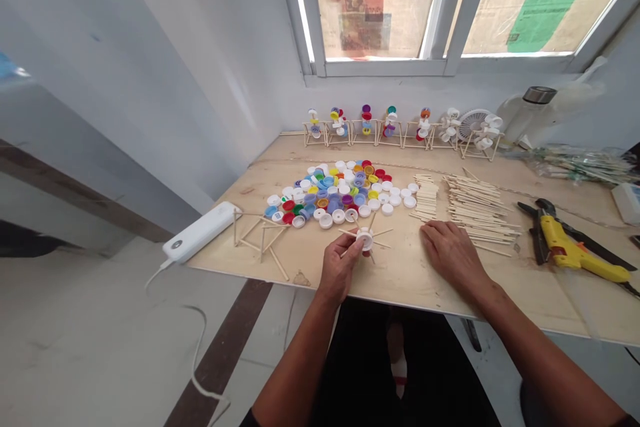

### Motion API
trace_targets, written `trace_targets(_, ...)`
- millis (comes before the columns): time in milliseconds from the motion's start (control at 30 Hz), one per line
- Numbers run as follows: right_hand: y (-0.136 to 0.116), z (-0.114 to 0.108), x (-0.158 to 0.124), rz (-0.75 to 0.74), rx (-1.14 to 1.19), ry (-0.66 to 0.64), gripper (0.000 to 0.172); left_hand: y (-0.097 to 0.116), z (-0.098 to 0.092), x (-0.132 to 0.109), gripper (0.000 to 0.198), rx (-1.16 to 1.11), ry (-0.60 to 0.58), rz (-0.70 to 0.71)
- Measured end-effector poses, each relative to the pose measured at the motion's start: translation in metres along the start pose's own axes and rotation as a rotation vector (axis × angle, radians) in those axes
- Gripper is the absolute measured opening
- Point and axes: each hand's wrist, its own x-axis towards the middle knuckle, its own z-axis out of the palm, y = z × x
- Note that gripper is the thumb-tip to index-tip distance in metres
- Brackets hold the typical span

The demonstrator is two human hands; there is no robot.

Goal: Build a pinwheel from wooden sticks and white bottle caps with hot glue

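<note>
wheel, one: a round white plastic cap (365, 239) with thin, pale wooden spokes standing out around it; a touch of red shows below its rim. it sits in your left hand (342, 264), near the front edge of the table, just on your side of the loose caps; whether it touches the wood you cannot tell from here.

left grip: your thumb and fingers are closed on the cap, pinching it at the side, spokes spread past your fingertips.

right grip: your right hand (451, 252) lies low, knuckles up, fingers bent down beside the stick piles; the fingertips are hidden, so how far they are open, or on what, cannot be told.

table (395, 287): flat, pale wood, grained and lightly stained.

loose caps (340, 190): a broad heap, round, smooth plastic; white, blue, red, yellow, purple, green.

short sticks (426, 197): slim, straight, in a small stack.

long sticks (480, 210): a larger, rougher-edged pile, right of the short ones.

frame (262, 243): open and angular, built of sticks, left of your hand.

power bank (203, 232): white, glossy, rounded, with a white cord.
</note>
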Motion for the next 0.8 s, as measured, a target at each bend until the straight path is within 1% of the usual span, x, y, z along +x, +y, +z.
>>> trace_targets(100, 0.005, 0.000, 0.002, -0.002, 0.012, 0.009, 0.028, 0.000, -0.001, 0.000, 0.034, 0.007, 0.002, 0.000)
trace_targets(267, 0.012, -0.001, 0.000, 0.076, -0.060, 0.069, 0.025, -0.001, -0.001, 0.000, 0.037, 0.015, 0.007, -0.018)
trace_targets(633, -0.004, 0.001, 0.005, 0.016, -0.104, 0.022, 0.024, -0.001, -0.002, 0.001, 0.036, 0.002, 0.001, -0.020)
trace_targets(800, -0.005, 0.002, 0.010, 0.031, -0.135, 0.011, 0.024, 0.000, -0.001, 0.000, 0.031, 0.001, 0.004, -0.009)
